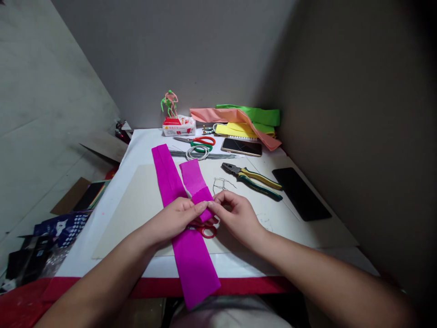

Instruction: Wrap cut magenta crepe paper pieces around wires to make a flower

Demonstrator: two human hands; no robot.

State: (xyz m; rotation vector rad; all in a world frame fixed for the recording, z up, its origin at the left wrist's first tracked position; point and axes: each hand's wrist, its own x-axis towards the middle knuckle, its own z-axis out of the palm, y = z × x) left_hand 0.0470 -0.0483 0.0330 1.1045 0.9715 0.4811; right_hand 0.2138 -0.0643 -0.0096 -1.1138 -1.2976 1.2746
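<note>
A short magenta crepe paper strip is pinched between my left hand and my right hand. Its near end is folded over, and the thumbs meet on that fold. Beneath the hands, a longer magenta paper strip runs lengthwise across the table and hangs over the front edge. Red-handled scissors lie under my fingers, their blades hidden. A small bent-wire figure rests just beyond my right hand.
Pliers and a dark phone-like slab lie on the right. Farther back are a phone, scissors, coiled wire and folded coloured paper. Two small wire figures stand on a tissue pack.
</note>
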